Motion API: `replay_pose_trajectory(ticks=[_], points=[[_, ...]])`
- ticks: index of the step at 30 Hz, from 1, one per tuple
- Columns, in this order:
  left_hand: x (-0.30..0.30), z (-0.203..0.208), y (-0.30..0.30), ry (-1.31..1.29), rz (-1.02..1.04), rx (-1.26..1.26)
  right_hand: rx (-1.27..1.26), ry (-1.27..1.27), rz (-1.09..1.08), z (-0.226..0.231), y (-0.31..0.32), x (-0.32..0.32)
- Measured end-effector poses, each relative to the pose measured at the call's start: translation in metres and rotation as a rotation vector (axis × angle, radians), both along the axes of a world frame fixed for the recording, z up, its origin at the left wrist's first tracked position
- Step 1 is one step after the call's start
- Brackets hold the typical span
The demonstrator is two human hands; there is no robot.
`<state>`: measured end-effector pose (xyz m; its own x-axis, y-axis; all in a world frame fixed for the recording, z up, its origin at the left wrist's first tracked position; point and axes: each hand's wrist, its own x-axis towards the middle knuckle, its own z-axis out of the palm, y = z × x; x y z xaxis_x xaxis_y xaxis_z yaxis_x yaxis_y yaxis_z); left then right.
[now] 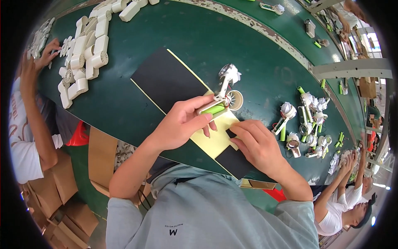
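My left hand (180, 120) is closed around a half-built handheld fan (224, 85), tilted above the table. A green battery (214, 109) lies in its white handle shell, and a round cream ring with spokes (235, 100) sits at its side. Under both hands lies a long sheet of black pads on yellow backing (207, 140). Black still covers its far end, and a bare yellow stretch shows in the middle. My right hand (259, 143) pinches a small black pad (230, 133) at the sheet's right edge; its fingers partly hide the pad.
White fan shells (89, 50) are heaped at the far left. Several fan assemblies with green batteries (311, 120) cluster on the right. Another person's hands (45, 56) work at the left edge; more people sit at right. A cardboard box (101, 157) stands below the table's near edge.
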<state>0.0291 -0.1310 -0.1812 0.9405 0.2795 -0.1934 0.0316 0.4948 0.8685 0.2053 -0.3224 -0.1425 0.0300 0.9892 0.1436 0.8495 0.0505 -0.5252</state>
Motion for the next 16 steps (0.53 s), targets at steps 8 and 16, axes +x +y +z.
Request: replay_pose_trajectory(ticks=[8, 16], points=[[0.000, -0.008, 0.002, -0.097, -0.033, 0.008, 0.174, 0.199, -0.045, 0.036, 0.015, 0.015], [-0.006, -0.013, 0.005, -0.096, -0.064, 0.000, 0.188, 0.036, 0.198, 0.022, 0.065, 0.007]])
